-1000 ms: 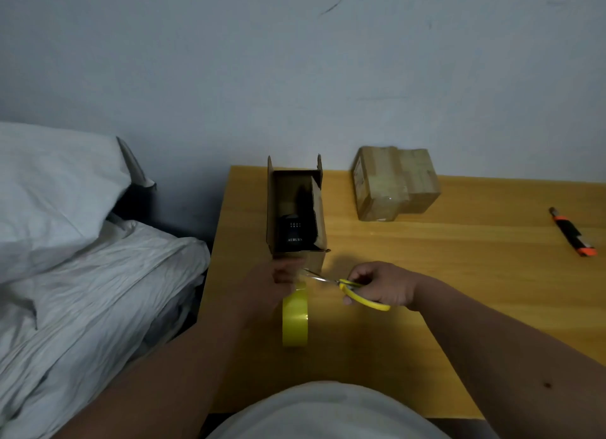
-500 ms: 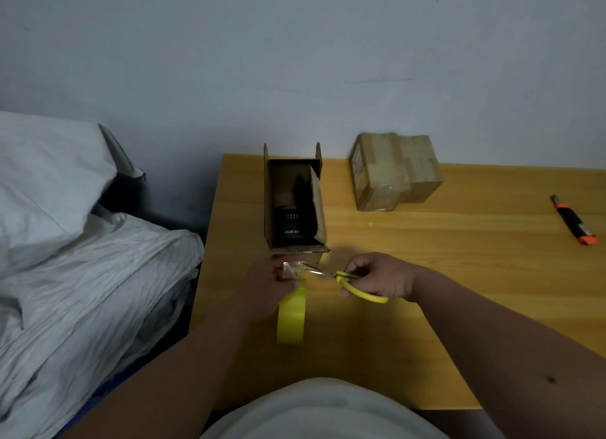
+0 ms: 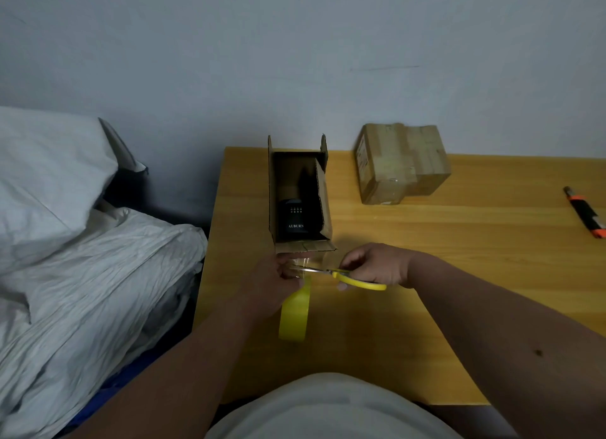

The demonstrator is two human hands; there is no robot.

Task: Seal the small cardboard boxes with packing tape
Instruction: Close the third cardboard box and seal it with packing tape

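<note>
Item: scissors [image 3: 344, 274], gripped by my right hand [image 3: 377, 266], blades now on the clear tape strip [image 3: 303, 263]. Left hand [image 3: 278, 279] holds the yellow tape roll [image 3: 295, 314]; strip nearly cut, open box [image 3: 300, 196] unsealed.

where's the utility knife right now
In the head view the orange-and-black utility knife lies at the table's far right edge, right of the taped boxes.

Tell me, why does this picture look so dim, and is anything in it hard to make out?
Head view: lighting is low and flat, so the wall reads grey-blue and the open box is nearly black inside; the clear tape near the scissors shows only as faint glints; wide-angle bending slants the table edges; the taped boxes look slightly soft.
</note>
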